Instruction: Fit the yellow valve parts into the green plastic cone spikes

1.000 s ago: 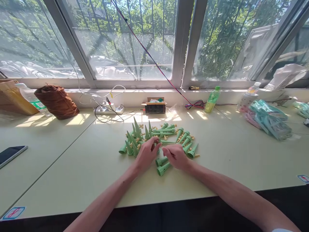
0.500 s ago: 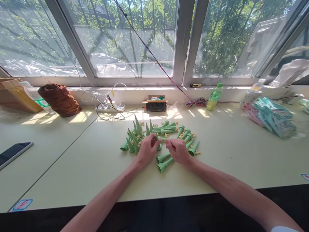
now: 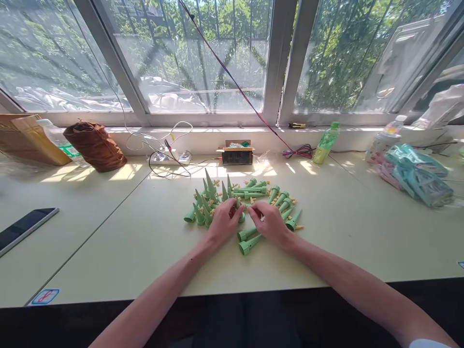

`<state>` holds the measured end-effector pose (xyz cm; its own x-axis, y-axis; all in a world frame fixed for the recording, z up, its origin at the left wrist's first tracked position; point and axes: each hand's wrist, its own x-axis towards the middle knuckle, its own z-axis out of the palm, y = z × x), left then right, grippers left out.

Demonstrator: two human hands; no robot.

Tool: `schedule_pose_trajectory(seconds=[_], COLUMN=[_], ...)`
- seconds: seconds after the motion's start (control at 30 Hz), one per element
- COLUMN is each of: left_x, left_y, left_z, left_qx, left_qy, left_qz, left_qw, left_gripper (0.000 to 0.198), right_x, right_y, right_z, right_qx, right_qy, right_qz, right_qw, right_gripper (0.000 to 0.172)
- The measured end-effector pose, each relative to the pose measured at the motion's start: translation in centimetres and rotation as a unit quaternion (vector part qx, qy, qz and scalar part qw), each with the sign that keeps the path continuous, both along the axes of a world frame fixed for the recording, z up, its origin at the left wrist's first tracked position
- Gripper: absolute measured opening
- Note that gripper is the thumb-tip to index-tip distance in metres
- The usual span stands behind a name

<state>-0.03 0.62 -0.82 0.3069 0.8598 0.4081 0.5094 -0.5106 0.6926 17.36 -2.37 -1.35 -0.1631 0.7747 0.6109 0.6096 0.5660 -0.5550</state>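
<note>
Fingers of my left hand are closed around a green plastic watering spike, mostly hidden by the hand. Close beside it, my right hand has thumb and fingertips pinched together at the same spot; whatever is between them is too small to make out. Several upright green cone spikes cluster to the left. Others lie on their sides behind the hands and in a slanting row at the right. Two lying spikes are just in front of my right hand. Small yellow valve pieces stick out among them.
On the pale table a phone lies far left. Along the window stand a brown cloth bag, a power strip, a small black box, a green bottle and teal plastic packets.
My right hand's fingers have loosened from a tighter fist into a more extended pinch. My left hand keeps its hold. The whole view has shifted slightly.
</note>
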Motion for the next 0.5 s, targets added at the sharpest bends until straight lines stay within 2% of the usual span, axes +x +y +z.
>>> schedule_pose_trajectory(seconds=[0.2,0.37,0.5], left_x=[0.1,0.2,0.2], left_y=[-0.1,-0.2,-0.3], left_z=[0.0,0.1,0.2], left_qx=[0.043,0.054,0.048], left_qy=[0.022,0.034,0.039], left_qz=[0.010,0.000,-0.010], left_qw=[0.999,0.998,0.998], left_gripper=[0.031,0.033,0.031], right_x=[0.6,1.5,2.9], right_y=[0.8,1.7,2.3], right_z=[0.2,0.3,1.1], right_qx=[0.044,0.059,0.064], right_qy=[-0.007,-0.062,-0.096], right_qz=[-0.054,-0.102,-0.142], right_qw=[0.998,0.991,0.983], right_gripper=[0.008,0.012,0.013])
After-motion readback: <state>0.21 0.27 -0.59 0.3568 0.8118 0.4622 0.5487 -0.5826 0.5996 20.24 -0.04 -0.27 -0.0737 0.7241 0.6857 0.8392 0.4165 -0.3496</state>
